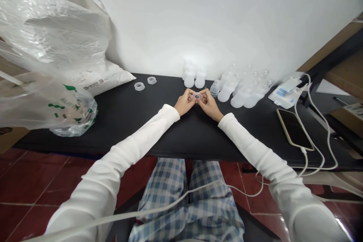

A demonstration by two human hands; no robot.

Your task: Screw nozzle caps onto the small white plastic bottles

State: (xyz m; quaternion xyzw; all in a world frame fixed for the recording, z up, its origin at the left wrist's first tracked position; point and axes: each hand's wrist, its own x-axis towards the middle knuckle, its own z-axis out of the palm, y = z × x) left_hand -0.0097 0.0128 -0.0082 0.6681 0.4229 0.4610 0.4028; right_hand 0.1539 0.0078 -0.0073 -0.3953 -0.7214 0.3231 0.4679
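My left hand (185, 102) and my right hand (209, 105) meet over the middle of the black table (159, 132). Both pinch one small clear plastic ring (196, 96) between their fingertips, just above the tabletop. Behind them two clear bottles (194, 75) stand upright by the wall. A small clear cap piece (214, 88) lies right of the ring. Several clear bottles (244, 89) lie in a row further right.
Two more clear rings (145, 83) lie at the back left. Large plastic bags (48, 56) fill the left end, with a white sack (102, 77) behind. A phone (294, 128) on a white cable and a white box (285, 92) sit at the right.
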